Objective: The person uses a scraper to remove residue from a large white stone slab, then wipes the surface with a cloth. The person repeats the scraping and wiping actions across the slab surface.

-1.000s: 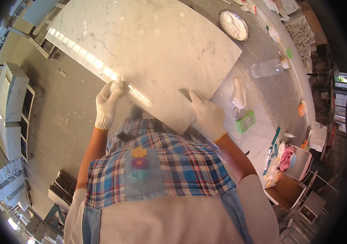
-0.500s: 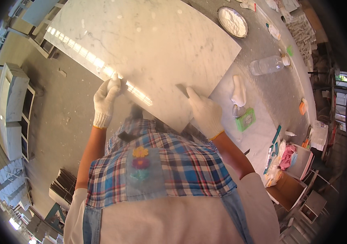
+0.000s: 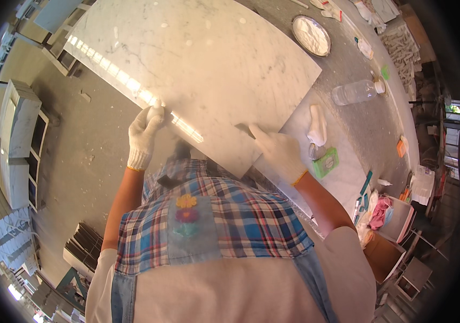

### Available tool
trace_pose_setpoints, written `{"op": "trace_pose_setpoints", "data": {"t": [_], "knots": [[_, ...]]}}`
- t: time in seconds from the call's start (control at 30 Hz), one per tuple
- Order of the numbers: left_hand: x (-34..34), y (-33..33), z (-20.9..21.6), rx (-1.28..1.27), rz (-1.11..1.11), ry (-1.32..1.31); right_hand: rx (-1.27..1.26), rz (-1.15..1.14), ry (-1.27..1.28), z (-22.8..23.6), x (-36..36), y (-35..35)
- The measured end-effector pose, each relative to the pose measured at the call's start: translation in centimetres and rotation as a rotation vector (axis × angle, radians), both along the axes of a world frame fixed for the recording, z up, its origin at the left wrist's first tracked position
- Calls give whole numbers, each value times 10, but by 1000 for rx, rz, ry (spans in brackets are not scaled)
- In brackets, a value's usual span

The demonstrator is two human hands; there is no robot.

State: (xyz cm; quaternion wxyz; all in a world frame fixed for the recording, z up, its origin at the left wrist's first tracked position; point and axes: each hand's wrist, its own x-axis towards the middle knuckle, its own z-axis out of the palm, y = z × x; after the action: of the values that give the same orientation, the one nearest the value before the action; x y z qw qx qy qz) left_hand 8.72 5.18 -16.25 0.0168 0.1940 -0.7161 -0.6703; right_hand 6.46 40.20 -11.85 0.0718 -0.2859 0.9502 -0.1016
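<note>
A large pale marble-look slab (image 3: 197,59) with grey veins lies in front of me, one corner pointing toward my apron. My left hand (image 3: 145,135), in a white knit glove, is closed at the slab's near left edge, thumb on top; its other fingers are partly hidden. My right hand (image 3: 281,151), gloved the same way, pinches a small thin dark-grey scraper blade (image 3: 244,129) over the slab, close to its near right edge. Whether the blade touches the surface, I cannot tell.
Right of the slab are a round bowl of white powder (image 3: 312,35), a clear plastic bottle (image 3: 355,92), a white cloth-like piece (image 3: 316,125) and a green box (image 3: 326,163). An open box (image 3: 383,253) stands lower right. Stacked slabs (image 3: 17,137) line the left.
My right hand and the blade have shifted slightly right and toward me. My left hand stays at the slab's edge. The whole view has shifted a little.
</note>
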Motion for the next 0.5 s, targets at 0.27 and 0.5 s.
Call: {"op": "trace_pose_setpoints", "data": {"t": [0.27,0.5], "knots": [[1,0,0,39,-6,4,96,142,84,2,-9,11],[0,-2,-2,61,-16,12,91,187,57,7,-15,16]]}}
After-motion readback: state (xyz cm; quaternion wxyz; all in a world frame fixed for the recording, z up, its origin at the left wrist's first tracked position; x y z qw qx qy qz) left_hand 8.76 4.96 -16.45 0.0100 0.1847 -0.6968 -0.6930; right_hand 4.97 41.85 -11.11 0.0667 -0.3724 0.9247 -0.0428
